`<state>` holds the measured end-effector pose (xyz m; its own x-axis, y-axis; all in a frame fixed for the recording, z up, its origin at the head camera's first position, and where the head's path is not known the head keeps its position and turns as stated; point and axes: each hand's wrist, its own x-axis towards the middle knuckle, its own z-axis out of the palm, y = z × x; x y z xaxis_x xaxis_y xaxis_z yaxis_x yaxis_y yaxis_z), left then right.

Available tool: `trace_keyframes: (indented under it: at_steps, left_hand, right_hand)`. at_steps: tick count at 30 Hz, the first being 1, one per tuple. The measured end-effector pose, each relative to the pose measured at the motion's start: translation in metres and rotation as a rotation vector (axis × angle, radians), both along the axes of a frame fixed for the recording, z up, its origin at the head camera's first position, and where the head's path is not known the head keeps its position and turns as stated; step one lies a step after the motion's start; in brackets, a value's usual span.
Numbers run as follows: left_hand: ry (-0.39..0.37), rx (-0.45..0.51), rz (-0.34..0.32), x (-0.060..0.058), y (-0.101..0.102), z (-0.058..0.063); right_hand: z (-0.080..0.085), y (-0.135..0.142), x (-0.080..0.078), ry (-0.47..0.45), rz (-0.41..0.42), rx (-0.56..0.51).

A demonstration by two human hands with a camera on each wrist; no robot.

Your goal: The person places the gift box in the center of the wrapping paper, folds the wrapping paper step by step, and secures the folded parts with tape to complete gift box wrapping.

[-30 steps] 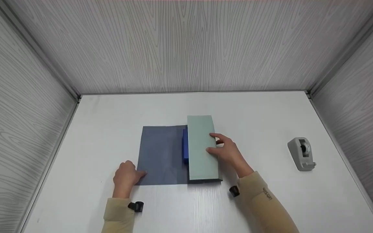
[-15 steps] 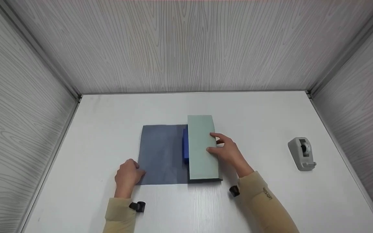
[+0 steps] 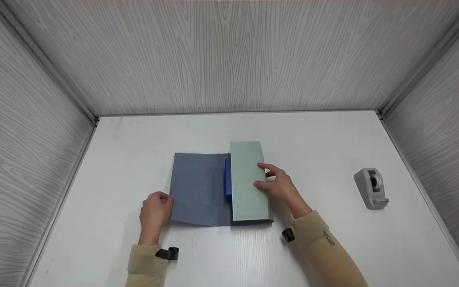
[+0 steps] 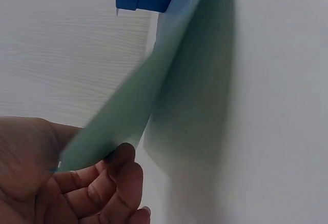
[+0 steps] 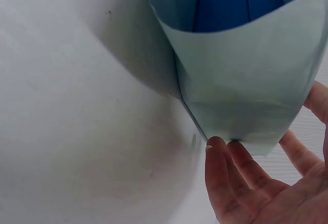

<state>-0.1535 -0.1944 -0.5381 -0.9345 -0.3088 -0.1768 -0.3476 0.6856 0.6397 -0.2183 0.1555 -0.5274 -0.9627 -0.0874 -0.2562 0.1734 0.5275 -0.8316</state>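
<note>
Blue-grey paper (image 3: 197, 187) lies near the middle of the head view, its pale green flap (image 3: 248, 179) folded over a blue box (image 3: 228, 179) and hiding most of it; both wrist views cut the box off at the top. At lower left, the left hand (image 3: 155, 211) pinches the paper's edge, which looks raised and blurred in the left wrist view. Right of centre, the right hand (image 3: 280, 187) rests 2 widely parted fingertips on the flap; its other fingers are partly hidden. 2 sleeves (image 3: 327, 249) leave the bottom of the frame. At far right sits a grey tape dispenser (image 3: 368, 195).
</note>
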Motion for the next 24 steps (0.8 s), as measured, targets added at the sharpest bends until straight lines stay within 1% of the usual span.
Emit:
trace_keyframes:
  at_steps: [2, 6, 13, 16, 19, 22, 24]
  left_hand:
    - [0.043, 0.033, 0.006, 0.0, 0.001, 0.005]
    - [0.117, 0.105, -0.004, -0.001, 0.005, 0.014]
    - [0.187, 0.229, -0.042, 0.002, 0.014, 0.03]
    - [0.198, 0.271, -0.057, 0.001, 0.019, 0.035]
    - [0.193, 0.307, -0.069, -0.002, 0.022, 0.04]
    - [0.193, 0.308, -0.089, -0.006, 0.022, 0.042]
    - [0.181, 0.285, -0.114, -0.007, 0.02, 0.042]
  right_hand:
    - [0.0, 0.0, 0.0, -0.002, -0.001, 0.0]
    - [0.001, 0.001, 0.0, -0.004, -0.005, -0.003]
    - [0.001, 0.001, 0.0, -0.003, -0.002, -0.007]
    - [0.001, 0.001, 0.0, -0.004, -0.002, -0.01]
    - [0.001, 0.001, 0.0, -0.005, -0.003, -0.012]
    - [0.001, 0.001, 0.0, -0.008, -0.006, -0.01]
    - [0.0, 0.001, 0.0, -0.006, -0.004, -0.013]
